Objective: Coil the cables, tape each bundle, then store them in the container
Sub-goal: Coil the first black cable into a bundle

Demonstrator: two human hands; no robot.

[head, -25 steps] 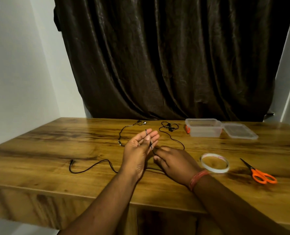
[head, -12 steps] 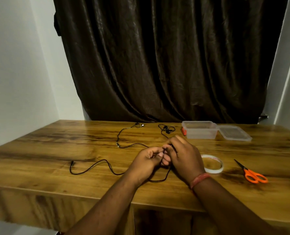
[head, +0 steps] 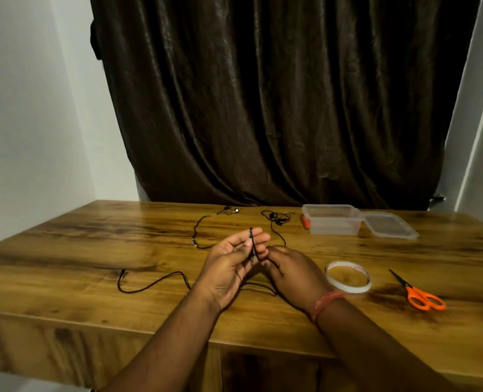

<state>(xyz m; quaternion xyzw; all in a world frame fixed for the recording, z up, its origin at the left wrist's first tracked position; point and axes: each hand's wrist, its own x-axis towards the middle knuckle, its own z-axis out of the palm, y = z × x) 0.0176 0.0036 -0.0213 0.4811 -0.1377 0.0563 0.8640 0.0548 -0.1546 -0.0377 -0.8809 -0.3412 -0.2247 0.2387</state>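
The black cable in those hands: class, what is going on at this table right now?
A person is winding a thin black cable at a wooden table. The left hand is raised, palm up, with the cable running across its fingers; the right hand pinches the cable just beside it. Part of the cable lies loose on the table. Two earphone cables lie uncoiled farther back. The tape roll, orange scissors, clear container and its lid sit to the right, none in hand.

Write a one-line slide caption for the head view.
Both hands wind a black cable over a wooden table, tape and scissors nearby.
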